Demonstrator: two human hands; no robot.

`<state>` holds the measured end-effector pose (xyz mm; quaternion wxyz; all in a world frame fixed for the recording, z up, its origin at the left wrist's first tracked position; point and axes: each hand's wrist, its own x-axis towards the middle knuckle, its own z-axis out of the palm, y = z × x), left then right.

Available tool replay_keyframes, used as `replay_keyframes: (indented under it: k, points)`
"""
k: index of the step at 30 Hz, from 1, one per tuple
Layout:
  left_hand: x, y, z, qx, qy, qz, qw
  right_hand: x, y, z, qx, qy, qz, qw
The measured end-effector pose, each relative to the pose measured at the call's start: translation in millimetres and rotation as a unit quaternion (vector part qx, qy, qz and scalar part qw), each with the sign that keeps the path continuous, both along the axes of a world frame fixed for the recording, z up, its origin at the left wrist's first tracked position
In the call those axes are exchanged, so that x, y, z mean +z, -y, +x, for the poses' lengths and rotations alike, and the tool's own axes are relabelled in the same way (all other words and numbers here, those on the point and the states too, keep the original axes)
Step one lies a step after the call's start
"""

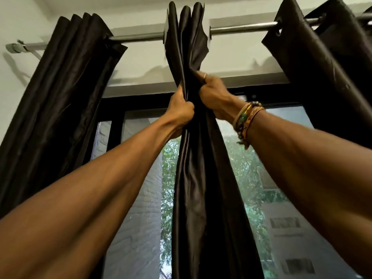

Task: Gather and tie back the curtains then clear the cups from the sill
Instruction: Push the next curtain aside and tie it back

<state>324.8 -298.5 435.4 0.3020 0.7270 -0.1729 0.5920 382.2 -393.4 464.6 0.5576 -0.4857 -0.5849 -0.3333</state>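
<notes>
A dark brown satin middle curtain (199, 178) hangs bunched from a metal rod (241, 29), twisted just below the rod. My left hand (181, 109) is clenched on its left side. Slightly higher, my right hand (213, 93) grips the right side, with a ring on one finger and bracelets at the wrist. Both arms reach up and forward. A gathered left curtain (60, 97) and a right curtain (326, 67) hang at the sides. The sill and cups are out of view.
Behind the curtains is a dark-framed window (141, 198) with a brick wall and green foliage outside. A rod bracket (16, 47) is fixed to the white wall at upper left. A white ceiling lies above.
</notes>
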Motion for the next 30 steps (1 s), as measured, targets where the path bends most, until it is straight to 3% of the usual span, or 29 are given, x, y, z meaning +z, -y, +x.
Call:
replay_keyframes:
  k: [5, 9, 11, 14, 15, 18, 23, 27, 30]
  points:
    - [-23.8, 10.1, -8.7, -0.117, -0.016, -0.056, 0.991, -3.3, 18.8, -16.2, 0.03, -0.034, -0.065, 0.997]
    - [-58.8, 17.3, 0.9, -0.14, -0.006, -0.08, 0.987, -15.9, -1.3, -21.9, 0.107, -0.106, -0.057, 0.987]
    - [-74.6, 13.2, 3.6, -0.132, -0.006, -0.091, 0.987, -22.5, -8.1, -20.8, 0.032, -0.107, -0.066, 0.992]
    - [-99.8, 11.7, 7.3, -0.034, -0.031, -0.051, 0.998, -33.4, -17.1, -21.0, -0.225, -0.071, -0.055, 0.97]
    - [-108.7, 14.1, 8.6, -0.009, -0.03, -0.035, 0.999, -38.8, -19.6, -23.4, -0.222, -0.078, -0.029, 0.971]
    - [-140.1, 24.4, 6.1, -0.032, -0.004, -0.038, 0.999, -60.8, -26.7, -28.1, -0.124, -0.112, -0.004, 0.986]
    - [-216.2, 12.3, 2.9, -0.147, -0.053, -0.103, 0.982, -133.9, -18.1, -20.5, 0.122, -0.193, -0.101, 0.968]
    - [-285.4, 3.2, 4.1, -0.249, -0.104, -0.189, 0.944, -218.8, -9.7, -16.9, 0.148, -0.236, -0.146, 0.949]
    - [-335.9, 1.9, 4.9, -0.217, -0.125, -0.242, 0.937, -289.4, -13.0, -21.5, 0.144, -0.302, -0.134, 0.933]
